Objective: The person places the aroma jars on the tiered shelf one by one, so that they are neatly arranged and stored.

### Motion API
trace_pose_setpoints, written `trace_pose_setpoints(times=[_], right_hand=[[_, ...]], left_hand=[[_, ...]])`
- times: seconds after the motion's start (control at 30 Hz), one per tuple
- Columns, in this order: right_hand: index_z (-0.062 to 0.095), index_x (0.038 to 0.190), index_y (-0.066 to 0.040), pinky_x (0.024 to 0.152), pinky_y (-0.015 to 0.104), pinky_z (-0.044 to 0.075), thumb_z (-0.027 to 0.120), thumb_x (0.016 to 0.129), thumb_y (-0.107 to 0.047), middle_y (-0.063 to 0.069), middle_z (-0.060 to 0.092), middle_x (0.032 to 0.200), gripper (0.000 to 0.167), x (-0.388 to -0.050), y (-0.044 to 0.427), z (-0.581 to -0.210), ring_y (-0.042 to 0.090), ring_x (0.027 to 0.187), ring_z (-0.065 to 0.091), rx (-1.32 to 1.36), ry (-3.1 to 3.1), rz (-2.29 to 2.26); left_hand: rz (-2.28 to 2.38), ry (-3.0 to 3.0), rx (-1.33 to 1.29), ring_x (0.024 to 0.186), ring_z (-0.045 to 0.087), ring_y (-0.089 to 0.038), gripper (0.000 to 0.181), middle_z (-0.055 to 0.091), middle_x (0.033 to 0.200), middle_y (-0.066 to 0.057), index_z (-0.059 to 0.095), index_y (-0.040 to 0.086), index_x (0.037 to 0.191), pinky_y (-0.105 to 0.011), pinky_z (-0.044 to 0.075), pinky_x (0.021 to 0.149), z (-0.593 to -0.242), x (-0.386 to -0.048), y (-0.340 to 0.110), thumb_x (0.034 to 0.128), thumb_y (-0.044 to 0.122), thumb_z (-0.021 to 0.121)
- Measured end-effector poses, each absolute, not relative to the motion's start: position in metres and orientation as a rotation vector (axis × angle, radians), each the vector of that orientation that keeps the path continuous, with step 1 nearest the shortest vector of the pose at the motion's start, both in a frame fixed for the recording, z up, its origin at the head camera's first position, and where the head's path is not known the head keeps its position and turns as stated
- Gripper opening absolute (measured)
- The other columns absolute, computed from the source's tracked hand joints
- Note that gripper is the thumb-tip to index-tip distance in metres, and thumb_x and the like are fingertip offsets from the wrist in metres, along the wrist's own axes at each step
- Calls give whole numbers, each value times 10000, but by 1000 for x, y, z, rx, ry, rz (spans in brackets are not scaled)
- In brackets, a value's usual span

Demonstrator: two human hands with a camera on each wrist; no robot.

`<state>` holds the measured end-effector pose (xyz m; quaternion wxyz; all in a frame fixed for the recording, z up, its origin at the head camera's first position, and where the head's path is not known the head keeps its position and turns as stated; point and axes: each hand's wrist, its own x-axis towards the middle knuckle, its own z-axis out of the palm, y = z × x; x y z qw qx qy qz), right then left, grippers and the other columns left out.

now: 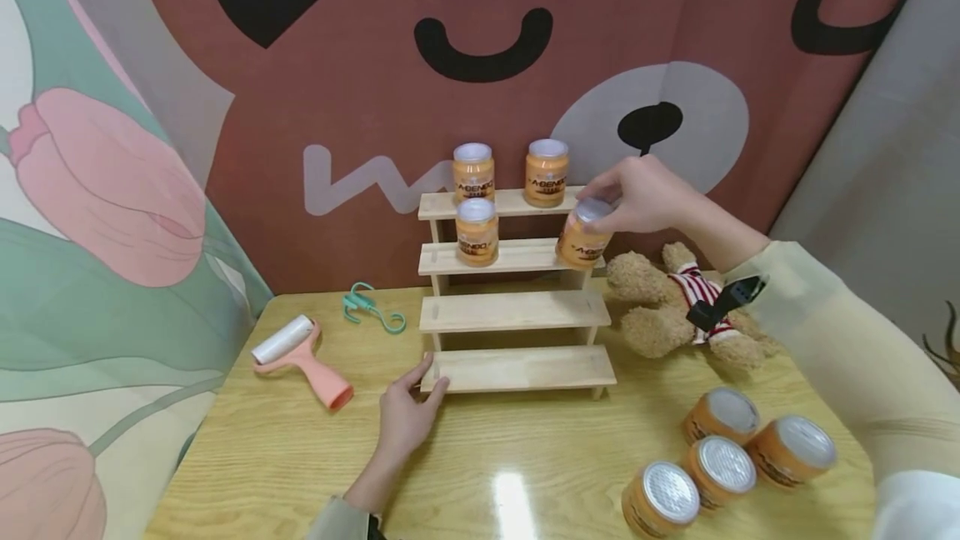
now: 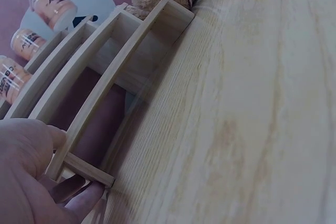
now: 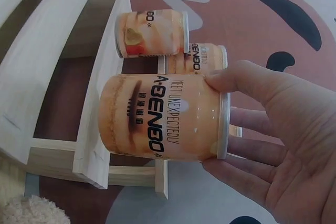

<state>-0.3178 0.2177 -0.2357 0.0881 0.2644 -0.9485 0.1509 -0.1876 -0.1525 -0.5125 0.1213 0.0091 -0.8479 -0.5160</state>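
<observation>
A wooden stepped display rack (image 1: 517,312) stands on the table. My right hand (image 1: 648,194) grips an orange can (image 1: 582,236) near its silver rim, at the right end of the second step from the top; in the right wrist view the can (image 3: 157,116) is slightly tilted, and whether its base touches the step I cannot tell. Another can (image 1: 477,233) stands toward the left of that step. Two more, a left can (image 1: 473,172) and a right can (image 1: 547,173), are on the top step. With thumb and fingers my left hand (image 1: 408,415) holds the lowest step's left end (image 2: 86,171).
Several orange cans (image 1: 722,469) stand grouped at the table's front right. A teddy bear (image 1: 675,307) in a striped shirt lies right of the rack. To the left lie a pink lint roller (image 1: 311,361) and green scissors (image 1: 372,308). A patterned curtain (image 1: 337,98) hangs behind.
</observation>
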Motion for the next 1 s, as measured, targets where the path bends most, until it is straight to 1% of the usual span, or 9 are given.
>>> trace_pose_setpoints(times=[0.2,0.27,0.37,0.43,0.5,0.6,0.63,0.8,1.0], right_hand=[[853,1129,-169,724,338,578,877,850,-361,40,840,1009,339,-331,209,-239,168,851,743,747,-2782,466],[860,1110,-175,708,358,579,883,845,-384,36,842,988,339,-335,206,-241,160,813,728,732,-2768,477],[864,1094,-154,929,488,535,893,836,-389,61,843,962,350,-340,201,-244,184,805,721,735,-2741,502],[865,1089,-153,942,527,521,895,834,-401,62,844,956,357,-342,197,-246,192,800,719,734,-2730,508],[866,1086,-150,917,487,525,898,831,-405,69,842,951,362,-344,193,-247,193,788,707,725,-2724,521],[868,1079,-153,645,333,540,903,826,-411,60,839,941,363,-346,188,-251,183,737,685,691,-2736,528],[868,1079,-150,621,302,528,901,829,-410,67,838,946,362,-346,186,-251,181,737,684,682,-2742,536],[868,1074,-143,632,279,537,889,837,-428,83,838,987,371,-349,180,-254,200,812,718,623,-2788,543],[873,1053,-149,612,300,479,891,833,-455,46,835,905,377,-353,172,-259,208,729,627,615,-2775,528]], left_hand=[[-1512,-2473,38,1293,683,-365,483,665,1441,-166,677,69,1418,-473,612,1024,-514,-187,-152,970,197,806],[-1511,-2476,37,1291,684,-367,483,663,1442,-172,675,71,1421,-474,612,1025,-514,-188,-152,973,200,803],[-1508,-2481,31,1301,677,-373,484,658,1448,-181,671,67,1425,-479,609,1029,-514,-188,-151,978,203,797],[-1512,-2485,41,1308,672,-369,491,655,1455,-173,667,76,1430,-477,605,1036,-514,-188,-151,975,203,800],[-1515,-2484,45,1310,671,-368,497,654,1457,-169,666,78,1432,-478,604,1038,-514,-188,-151,971,200,805],[-1507,-2485,42,1309,671,-370,495,655,1452,-174,667,78,1431,-476,606,1034,-513,-188,-151,972,203,804],[-1506,-2485,40,1308,671,-372,492,656,1450,-180,668,77,1430,-477,605,1035,-513,-188,-151,974,204,802],[-1507,-2488,42,1303,674,-376,487,657,1445,-191,671,78,1428,-482,602,1041,-513,-188,-151,977,209,799],[-1510,-2486,38,1317,663,-379,491,652,1450,-189,669,76,1430,-487,600,1043,-512,-186,-151,980,223,797]])
